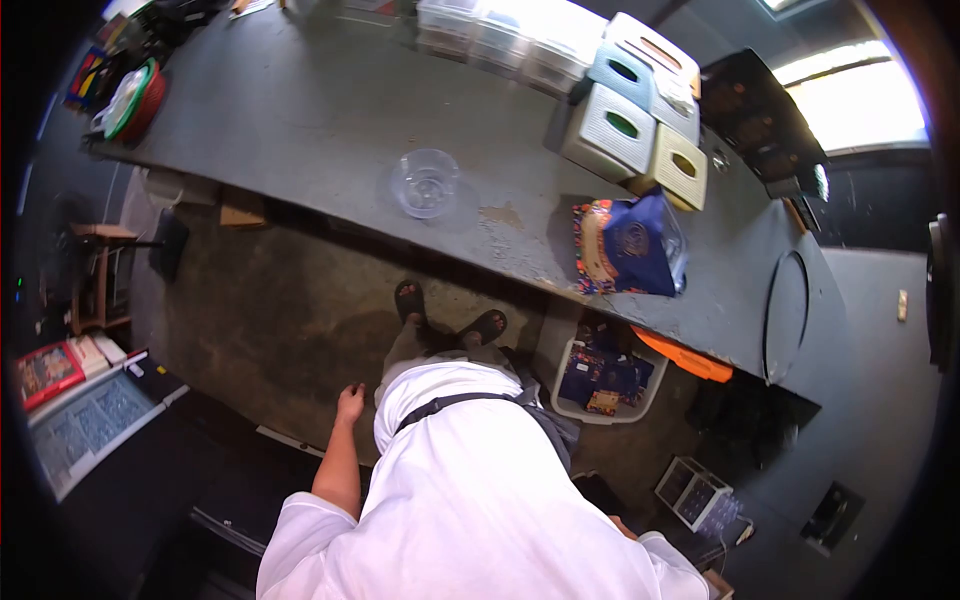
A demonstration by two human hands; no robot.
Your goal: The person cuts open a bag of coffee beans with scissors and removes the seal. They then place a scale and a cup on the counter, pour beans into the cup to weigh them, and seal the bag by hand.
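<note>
My left hand hangs beside my body above the floor. Its fingers look loosely curled and slightly apart, with nothing visible in them. Only a sliver of skin shows by the right side of my white shirt, and the right hand itself is hidden. In front of me, a clear round plastic tub stands on the grey table. Farther right on the tabletop is a dark blue printed pouch with a colourful patterned side. Neither of these touches my left hand.
Under the table's edge, a white bin holds several blue printed packets. Tissue boxes and clear lidded containers line the far side. An orange object juts out below the edge. A glass-topped chest stands left.
</note>
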